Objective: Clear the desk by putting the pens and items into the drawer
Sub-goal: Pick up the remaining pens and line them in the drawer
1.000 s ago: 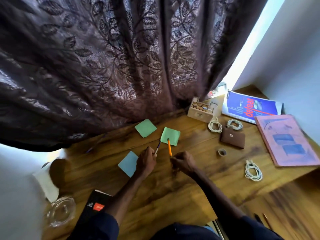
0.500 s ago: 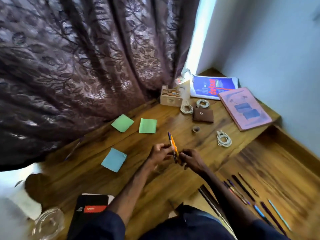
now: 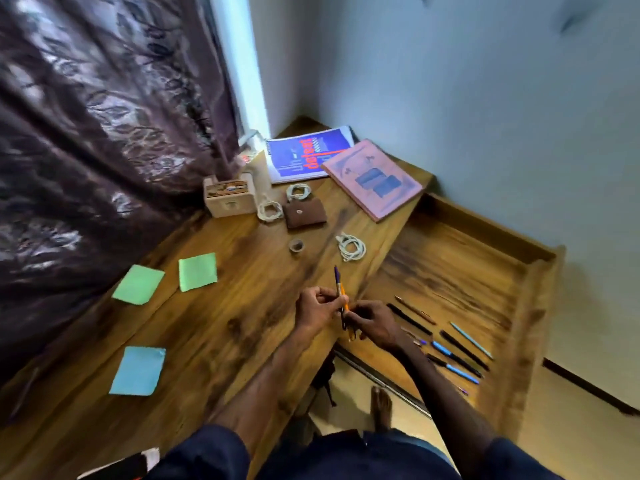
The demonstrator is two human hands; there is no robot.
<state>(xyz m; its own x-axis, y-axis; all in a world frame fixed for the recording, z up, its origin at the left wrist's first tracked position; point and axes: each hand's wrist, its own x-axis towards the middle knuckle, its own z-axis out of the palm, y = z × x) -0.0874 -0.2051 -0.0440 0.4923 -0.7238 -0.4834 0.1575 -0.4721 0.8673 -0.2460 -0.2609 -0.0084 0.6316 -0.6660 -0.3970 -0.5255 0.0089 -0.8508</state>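
Pens (image 3: pixel 339 289): one blue, one orange, held together above the desk (image 3: pixel 242 306) edge, beside the open drawer (image 3: pixel 450 271).
Left hand (image 3: pixel 318 308): pinches both.
Right hand (image 3: pixel 375 322): grips their lower ends.
Inside drawer: other pens (image 3: pixel 450 351).

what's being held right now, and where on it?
Both hands hold the pens, one blue-capped, one orange, side by side: left hand pinches mid-barrel, right hand grips just below.
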